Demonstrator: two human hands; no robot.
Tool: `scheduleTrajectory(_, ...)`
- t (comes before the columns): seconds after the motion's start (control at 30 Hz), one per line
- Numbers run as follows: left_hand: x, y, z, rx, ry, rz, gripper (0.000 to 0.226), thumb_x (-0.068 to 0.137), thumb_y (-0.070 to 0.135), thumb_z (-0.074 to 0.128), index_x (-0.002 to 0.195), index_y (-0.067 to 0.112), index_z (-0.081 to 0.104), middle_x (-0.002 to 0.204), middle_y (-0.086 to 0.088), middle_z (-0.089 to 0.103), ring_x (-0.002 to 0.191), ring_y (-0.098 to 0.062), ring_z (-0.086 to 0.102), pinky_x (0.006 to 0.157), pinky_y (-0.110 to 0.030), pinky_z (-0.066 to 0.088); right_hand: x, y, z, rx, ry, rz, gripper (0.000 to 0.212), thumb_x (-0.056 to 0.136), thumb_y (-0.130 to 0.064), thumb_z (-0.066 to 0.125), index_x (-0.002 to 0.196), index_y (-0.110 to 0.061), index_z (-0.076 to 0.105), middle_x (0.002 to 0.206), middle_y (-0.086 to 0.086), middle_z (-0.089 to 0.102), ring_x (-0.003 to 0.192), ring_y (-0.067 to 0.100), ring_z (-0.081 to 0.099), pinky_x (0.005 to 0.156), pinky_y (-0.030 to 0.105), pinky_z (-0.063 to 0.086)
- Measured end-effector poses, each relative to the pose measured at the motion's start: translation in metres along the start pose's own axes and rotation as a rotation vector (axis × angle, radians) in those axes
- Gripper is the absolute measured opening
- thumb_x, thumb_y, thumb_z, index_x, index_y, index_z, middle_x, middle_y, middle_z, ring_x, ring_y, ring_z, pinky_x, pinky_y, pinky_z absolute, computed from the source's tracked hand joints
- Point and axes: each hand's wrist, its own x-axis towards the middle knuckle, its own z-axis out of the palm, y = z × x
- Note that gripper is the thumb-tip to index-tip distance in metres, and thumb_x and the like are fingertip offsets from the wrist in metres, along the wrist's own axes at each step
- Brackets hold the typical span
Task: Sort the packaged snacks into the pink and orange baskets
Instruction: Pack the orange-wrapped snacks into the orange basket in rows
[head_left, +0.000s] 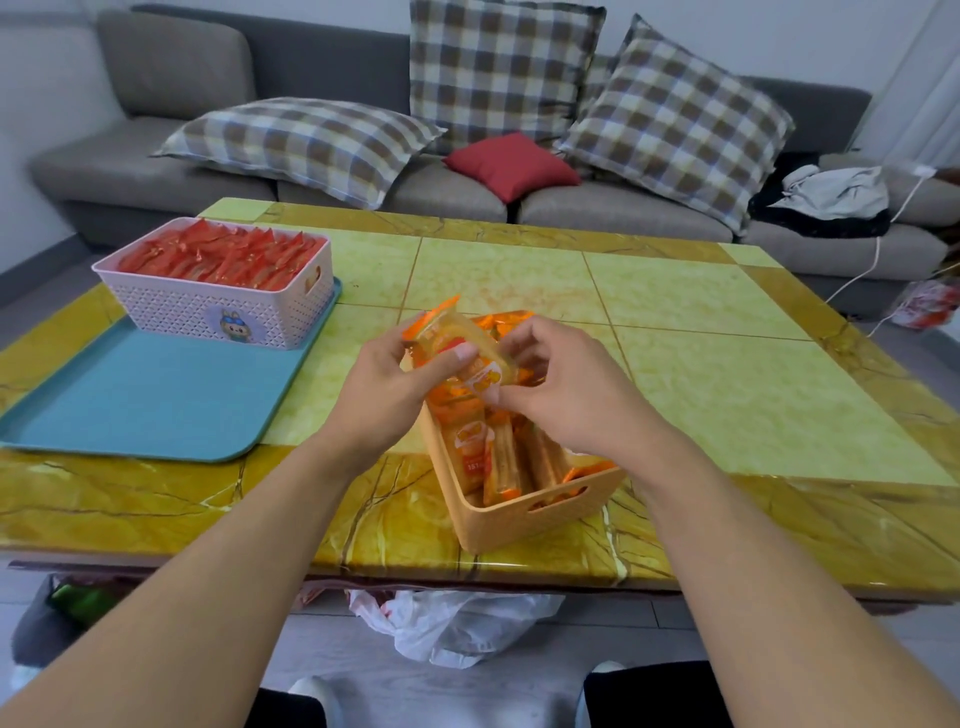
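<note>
I have an orange snack packet up in both hands, just above the far end of the orange basket, which sits at about 6 o'clock on the yellow marble-pattern table. My left hand grips the packet from the 9 o'clock side, thumb curled over its face and fingers behind. My right hand pinches its lower end from the 3 o'clock side, fingers bent in; how many fingertips actually touch the wrapper I cannot tell.

The packet looks light, a thin glossy film around something soft or crumbly, so I judge it slick and easily crushed. The crimped end seams seem the safest places to hold, or the long edges with a gentle squeeze, not the middle.

The basket below already holds similar orange packets standing on end, packed closely. To add this one I would probably have to slide it in upright by its top seam into a gap.

At 10 o'clock the pink basket stands on the far end of a blue tray, filled to the rim with red packets. It is well apart from my hands.
</note>
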Motion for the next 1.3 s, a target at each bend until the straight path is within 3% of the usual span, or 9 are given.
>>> scheduleTrajectory(0.13, 0.003, -0.004, -0.008, 0.077, -0.072, -0.046, 0.028, 0.074, 0.038, 0.087, 0.092, 0.021, 0.076, 0.128, 0.011, 0.068, 0.134, -0.009, 0.051, 0.111, -0.041, 0.038, 0.002, 0.004, -0.014, 0.314, 0.104, -0.054, 0.037, 0.082, -0.01, 0.082, 0.108, -0.032, 0.066, 0.101, -0.007, 0.071, 0.088, 0.008, 0.069, 0.081, 0.034, 0.058)
scheduleTrajectory(0.2, 0.001, -0.006, -0.005, 0.256, -0.084, -0.025, 0.021, 0.075, 0.031, 0.088, 0.085, 0.02, 0.073, 0.132, 0.015, 0.064, 0.141, -0.004, 0.038, 0.113, -0.034, 0.026, 0.001, 0.002, -0.014, 0.365, 0.138, -0.08, 0.041, 0.082, -0.009, 0.082, 0.111, -0.032, 0.064, 0.104, -0.008, 0.071, 0.092, 0.009, 0.07, 0.082, 0.031, 0.058)
scheduleTrajectory(0.47, -0.006, -0.007, 0.006, 0.475, -0.1, 0.039, 0.041, 0.074, 0.042, 0.086, 0.108, 0.032, 0.067, 0.122, 0.034, 0.052, 0.146, -0.004, 0.026, 0.116, -0.031, 0.026, 0.001, -0.001, -0.003, 0.286, -0.033, -0.135, 0.03, 0.079, -0.003, 0.084, 0.102, -0.016, 0.07, 0.1, -0.006, 0.076, 0.083, 0.009, 0.073, 0.081, 0.036, 0.061)
scheduleTrajectory(0.57, -0.007, -0.007, 0.006, 0.494, -0.105, 0.068, 0.029, 0.073, 0.047, 0.084, 0.091, 0.035, 0.064, 0.124, 0.029, 0.057, 0.146, -0.006, 0.027, 0.116, -0.037, 0.028, 0.002, 0.006, -0.009, 0.11, -0.036, -0.133, 0.035, 0.083, -0.001, 0.078, 0.1, -0.03, 0.071, 0.104, -0.013, 0.073, 0.091, 0.004, 0.07, 0.081, 0.036, 0.061)
scheduleTrajectory(0.7, 0.0, -0.006, -0.005, 0.676, -0.146, 0.023, 0.046, 0.061, 0.065, 0.083, 0.09, 0.032, 0.07, 0.138, 0.019, 0.055, 0.148, -0.012, 0.024, 0.118, -0.041, 0.025, 0.005, 0.025, -0.026, -0.392, 0.039, 0.066, 0.032, 0.085, -0.03, 0.079, 0.114, -0.038, 0.067, 0.111, -0.017, 0.067, 0.096, 0.008, 0.063, 0.082, 0.035, 0.055)
scheduleTrajectory(0.87, 0.002, 0.001, -0.017, 0.736, -0.193, 0.018, 0.042, 0.066, 0.057, 0.084, 0.092, 0.027, 0.071, 0.143, 0.018, 0.052, 0.15, -0.008, 0.02, 0.116, -0.035, 0.021, 0.0, 0.028, -0.023, -0.527, -0.101, 0.18, 0.059, 0.078, -0.046, 0.082, 0.132, -0.035, 0.061, 0.128, -0.004, 0.061, 0.117, 0.019, 0.056, 0.094, 0.04, 0.051)
scheduleTrajectory(0.97, 0.001, 0.003, -0.016, 0.597, -0.131, 0.022, 0.032, 0.07, 0.047, 0.086, 0.089, 0.025, 0.073, 0.14, 0.017, 0.056, 0.146, -0.005, 0.028, 0.11, -0.032, 0.026, -0.004, 0.011, -0.019, -0.596, -0.075, 0.04, 0.04, 0.075, -0.051, 0.083, 0.109, -0.037, 0.068, 0.112, -0.009, 0.064, 0.111, 0.016, 0.052, 0.091, 0.04, 0.049)
scheduleTrajectory(1.13, 0.001, 0.0, -0.011, 0.683, -0.039, 0.08, 0.033, 0.071, 0.046, 0.087, 0.084, 0.023, 0.068, 0.129, 0.02, 0.057, 0.138, -0.003, 0.033, 0.101, -0.027, 0.027, -0.018, -0.02, 0.011, -0.596, -0.396, 0.032, 0.027, 0.08, -0.042, 0.081, 0.079, -0.025, 0.06, 0.09, -0.006, 0.067, 0.087, 0.018, 0.061, 0.065, 0.032, 0.045)
scheduleTrajectory(1.3, 0.0, 0.001, -0.008, 0.685, -0.035, 0.042, 0.038, 0.071, 0.048, 0.086, 0.094, 0.022, 0.073, 0.121, 0.024, 0.055, 0.126, 0.002, 0.038, 0.096, -0.027, 0.032, -0.023, -0.027, 0.028, -0.753, -0.359, 0.063, 0.05, 0.082, -0.044, 0.076, 0.122, -0.019, 0.06, 0.117, 0.003, 0.062, 0.106, 0.028, 0.062, 0.071, 0.033, 0.042)
